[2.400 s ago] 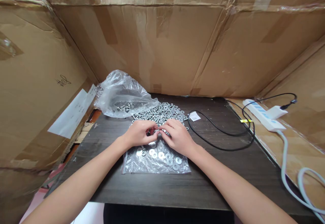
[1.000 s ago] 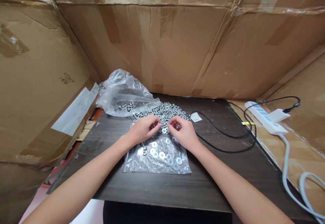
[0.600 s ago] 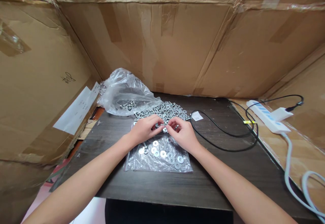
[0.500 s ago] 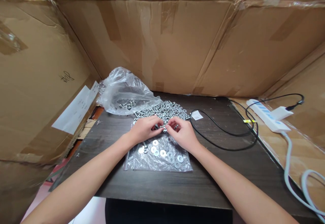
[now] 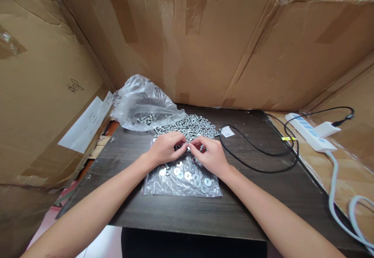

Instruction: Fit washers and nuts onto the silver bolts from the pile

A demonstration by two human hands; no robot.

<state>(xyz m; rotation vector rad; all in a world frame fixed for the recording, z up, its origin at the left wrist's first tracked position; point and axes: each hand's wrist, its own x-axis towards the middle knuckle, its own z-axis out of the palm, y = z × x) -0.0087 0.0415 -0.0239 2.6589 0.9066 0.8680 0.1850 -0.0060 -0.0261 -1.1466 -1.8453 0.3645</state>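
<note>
Cardboard walls enclose a dark table [image 5: 175, 215]. Above the flat bag of washers [image 5: 181, 182], the left hand [image 5: 165, 149] and right hand [image 5: 209, 154] pinch a small bolt [image 5: 184, 144] between fingertips, closer together than a second ago.

Right hand [image 5: 210, 156] closing back toward left hand [image 5: 165, 148]; fingertips meeting again at small bolt [image 5: 184, 144], gap of second ago gone.

Black cable [image 5: 263, 160] looped right of centre; white power strip [image 5: 309, 135] far right; crumpled plastic bag [image 5: 140, 102] far left; cardboard walls [image 5: 204, 47] behind.
</note>
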